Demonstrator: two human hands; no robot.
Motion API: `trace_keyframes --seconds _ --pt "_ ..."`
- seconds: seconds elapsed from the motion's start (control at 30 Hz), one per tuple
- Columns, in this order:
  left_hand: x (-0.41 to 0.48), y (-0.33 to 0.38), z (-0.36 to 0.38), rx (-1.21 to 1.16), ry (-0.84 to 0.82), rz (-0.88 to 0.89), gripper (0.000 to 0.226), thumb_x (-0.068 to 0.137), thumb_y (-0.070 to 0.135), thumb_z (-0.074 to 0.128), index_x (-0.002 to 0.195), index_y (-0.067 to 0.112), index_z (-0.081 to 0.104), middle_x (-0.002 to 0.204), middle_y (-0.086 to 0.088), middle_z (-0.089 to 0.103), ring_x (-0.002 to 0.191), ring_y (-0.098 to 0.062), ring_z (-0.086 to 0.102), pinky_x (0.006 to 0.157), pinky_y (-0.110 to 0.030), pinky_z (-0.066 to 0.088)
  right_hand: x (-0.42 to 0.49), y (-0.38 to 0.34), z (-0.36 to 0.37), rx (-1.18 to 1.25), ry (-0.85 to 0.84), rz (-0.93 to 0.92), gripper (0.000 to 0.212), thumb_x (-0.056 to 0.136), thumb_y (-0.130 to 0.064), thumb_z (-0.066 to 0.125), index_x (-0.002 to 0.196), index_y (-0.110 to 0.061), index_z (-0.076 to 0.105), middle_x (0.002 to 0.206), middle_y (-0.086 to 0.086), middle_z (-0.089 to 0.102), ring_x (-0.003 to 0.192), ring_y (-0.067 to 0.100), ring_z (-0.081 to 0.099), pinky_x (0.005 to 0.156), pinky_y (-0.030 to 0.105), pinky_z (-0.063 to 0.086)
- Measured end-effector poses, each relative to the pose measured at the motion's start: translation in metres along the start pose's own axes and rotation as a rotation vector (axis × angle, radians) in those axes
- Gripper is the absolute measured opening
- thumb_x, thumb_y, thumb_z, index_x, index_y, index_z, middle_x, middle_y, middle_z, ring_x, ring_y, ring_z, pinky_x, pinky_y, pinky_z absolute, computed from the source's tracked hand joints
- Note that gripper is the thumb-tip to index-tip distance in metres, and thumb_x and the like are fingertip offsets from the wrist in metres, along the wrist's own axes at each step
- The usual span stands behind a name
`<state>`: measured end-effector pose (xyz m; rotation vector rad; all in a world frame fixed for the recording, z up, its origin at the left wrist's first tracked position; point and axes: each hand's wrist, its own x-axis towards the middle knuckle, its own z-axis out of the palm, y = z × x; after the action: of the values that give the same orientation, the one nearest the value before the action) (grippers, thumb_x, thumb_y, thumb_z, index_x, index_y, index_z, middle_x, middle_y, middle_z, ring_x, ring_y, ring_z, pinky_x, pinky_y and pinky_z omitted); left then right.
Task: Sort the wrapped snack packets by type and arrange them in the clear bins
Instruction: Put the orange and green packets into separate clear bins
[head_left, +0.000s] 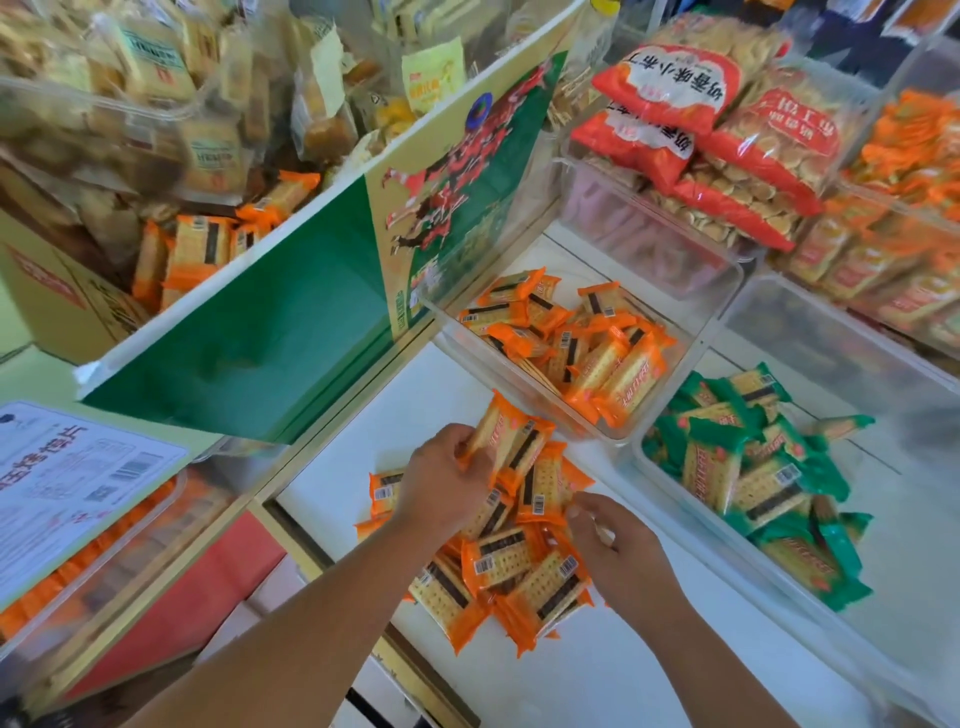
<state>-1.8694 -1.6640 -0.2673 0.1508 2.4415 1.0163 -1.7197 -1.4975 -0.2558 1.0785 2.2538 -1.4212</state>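
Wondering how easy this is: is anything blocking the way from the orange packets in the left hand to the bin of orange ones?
Nothing visible. The left hand holds the orange packets close to the clear bin, whose top is open; only its near wall must be cleared.

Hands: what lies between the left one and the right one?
Head view: loose orange packets lie between the left hand and the right hand.

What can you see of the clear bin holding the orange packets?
The clear bin is a rectangular tub of transparent plastic with rounded corners, open-topped, standing on the white shelf. Orange packets lie jumbled inside. A bin of green packets stands beside it. Neither the left hand nor the right hand touches it.
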Motion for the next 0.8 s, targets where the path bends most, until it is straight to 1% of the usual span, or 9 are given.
trace_keyframes --seconds 0.07,0.17,0.33,0.37,0.43,0.5,0.63,0.7,0.8 --pt "-0.001 0.001 0.005 0.016 -0.130 0.030 0.018 0.100 0.041 0.062 0.109 0.027 0.069 0.101 0.010 0.068 0.088 -0.009 0.064 0.072 -0.027 0.046 0.001 0.000 0.002 0.021 0.018 0.014 0.044 0.099 -0.055 0.052 0.137 -0.034 0.060 0.138 -0.015 0.059 0.129 0.006 0.052 0.103 0.028 0.043" --pt "0.005 -0.002 0.021 0.200 -0.161 0.129 0.030 0.096 0.040 0.065 0.116 0.019 0.072 0.116 0.000 0.065 0.105 -0.019 0.059 0.086 -0.033 0.048 0.000 0.003 0.001 0.049 0.018 0.017 0.045 0.097 -0.059 0.051 0.136 -0.037 0.059 0.135 -0.016 0.061 0.128 0.005 0.053 0.101 0.027 0.042" --pt "0.018 0.006 0.029 0.263 -0.218 -0.044 0.079 0.085 0.048 0.078 0.150 0.021 0.041 0.132 -0.004 0.060 0.120 -0.028 0.058 0.095 -0.041 0.053 -0.005 0.009 -0.004 0.063 -0.016 0.026 0.040 0.101 -0.051 0.052 0.137 -0.036 0.058 0.134 -0.017 0.061 0.131 0.005 0.053 0.103 0.026 0.042" --pt "0.020 0.008 0.029 0.272 -0.232 -0.061 0.079 0.083 0.047 0.079 0.147 0.021 0.043 0.129 -0.005 0.060 0.119 -0.028 0.059 0.095 -0.043 0.054 -0.005 0.009 -0.004 0.058 -0.012 0.028 0.040 0.101 -0.049 0.052 0.138 -0.035 0.058 0.136 -0.016 0.060 0.131 0.006 0.052 0.104 0.026 0.042" --pt "0.020 0.012 0.029 0.319 -0.257 -0.050 0.058 0.080 0.046 0.080 0.128 0.024 0.057 0.121 -0.003 0.059 0.111 -0.026 0.059 0.087 -0.043 0.056 -0.006 0.008 -0.005 0.050 -0.001 0.042 0.041 0.102 -0.047 0.051 0.140 -0.034 0.057 0.135 -0.017 0.059 0.130 0.006 0.052 0.102 0.026 0.041" --pt "0.017 0.012 0.031 0.329 -0.258 -0.058 0.045 0.077 0.050 0.079 0.110 0.029 0.057 0.113 0.001 0.055 0.103 -0.022 0.056 0.077 -0.039 0.054 -0.005 0.008 -0.005 0.053 0.012 0.069 0.040 0.102 -0.048 0.051 0.139 -0.034 0.057 0.132 -0.016 0.060 0.123 0.007 0.055 0.094 0.024 0.042" --pt "0.004 0.017 0.038 0.140 -0.249 -0.134 0.033 0.084 0.047 0.073 0.101 0.024 0.056 0.093 0.002 0.065 0.083 -0.016 0.063 0.060 -0.029 0.046 -0.001 0.017 -0.005 -0.041 0.022 0.176 0.047 0.101 -0.048 0.053 0.144 -0.030 0.051 0.139 -0.005 0.059 0.095 0.007 0.059 0.067 0.017 0.044" --pt "-0.002 0.021 0.037 0.063 -0.208 -0.128 0.030 0.088 0.051 0.067 0.090 0.021 0.058 0.078 0.002 0.064 0.071 -0.015 0.062 0.057 -0.028 0.043 -0.002 0.022 -0.005 -0.045 0.021 0.230 0.050 0.099 -0.046 0.057 0.145 -0.026 0.051 0.138 -0.001 0.061 0.100 0.013 0.059 0.070 0.020 0.045" --pt "-0.013 0.023 0.043 -0.018 -0.305 -0.128 0.034 0.089 0.053 0.064 0.082 0.020 0.060 0.071 0.002 0.062 0.063 -0.015 0.061 0.057 -0.028 0.043 -0.003 0.029 -0.006 -0.115 -0.008 0.242 0.033 0.092 -0.042 0.068 0.122 -0.029 0.064 0.117 -0.005 0.066 0.088 0.008 0.061 0.061 0.017 0.043"
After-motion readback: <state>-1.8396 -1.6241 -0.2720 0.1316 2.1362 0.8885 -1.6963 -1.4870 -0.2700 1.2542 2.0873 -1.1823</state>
